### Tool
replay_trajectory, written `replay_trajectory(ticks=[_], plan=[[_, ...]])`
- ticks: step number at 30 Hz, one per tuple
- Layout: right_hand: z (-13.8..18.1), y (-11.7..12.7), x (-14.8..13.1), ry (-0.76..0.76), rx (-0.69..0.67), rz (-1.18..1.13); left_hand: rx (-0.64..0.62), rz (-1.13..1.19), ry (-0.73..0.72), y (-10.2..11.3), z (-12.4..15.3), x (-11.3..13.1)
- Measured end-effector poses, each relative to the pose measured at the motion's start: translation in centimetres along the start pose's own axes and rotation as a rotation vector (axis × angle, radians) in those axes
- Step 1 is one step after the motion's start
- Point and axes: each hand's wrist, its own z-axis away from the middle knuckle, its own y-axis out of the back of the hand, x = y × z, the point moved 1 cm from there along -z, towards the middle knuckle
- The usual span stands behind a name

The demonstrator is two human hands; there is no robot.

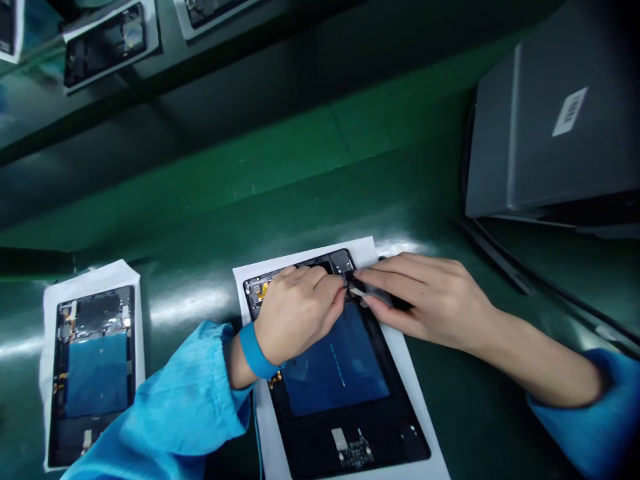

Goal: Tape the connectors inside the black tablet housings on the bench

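Observation:
An opened tablet [407, 437] lies on a white sheet in front of me, with a large blue battery [340, 367] and a small circuit board [356, 453] exposed. My left hand [303, 310] rests across its upper part, fingers curled and thumb and index pinched near the upper right; what they hold is hidden. Coming in from the right, my right hand [435, 300] is closed around a small dark part [383, 293] by the tablet's upper right edge. A pale tip shows between its fingers. Both fingertips nearly meet there. A blue wrist strap [256, 352] circles my left wrist.
To the left, another opened tablet [97, 377] lies on white sheeting. A grey machine housing [555, 147] with a label stands at the right, a black cable [550, 283] beside it. More opened tablets [105, 50] lie along the raised surface at the back left.

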Motion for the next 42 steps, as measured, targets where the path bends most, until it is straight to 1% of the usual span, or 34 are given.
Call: replay_trajectory(ticks=[5,14,20,25,29,42], plan=[[-1.1,-0.5,-0.6,-0.022,0.016,0.203,-0.002,0.043,0.013,-0.1,-0.3,-0.4],[-1.4,-0.5,-0.8,0.01,-0.044,0.308,-0.005,0.074,0.013,-0.2,-0.3,-0.5],[-1.5,-0.5,-1.1,0.023,-0.031,0.316,0.01,0.065,0.004,-0.2,-0.4,-0.5],[-1.4,-0.5,-1.2,0.01,-0.062,0.321,-0.005,0.072,0.007,-0.2,-0.2,-0.4],[-1.4,-0.5,-1.3,0.018,-0.061,0.309,-0.012,0.068,0.012,-0.3,-0.1,-0.5],[-1.3,-0.8,-1.8,0.023,-0.081,0.28,0.002,0.033,0.024,-0.1,0.3,-0.2]])
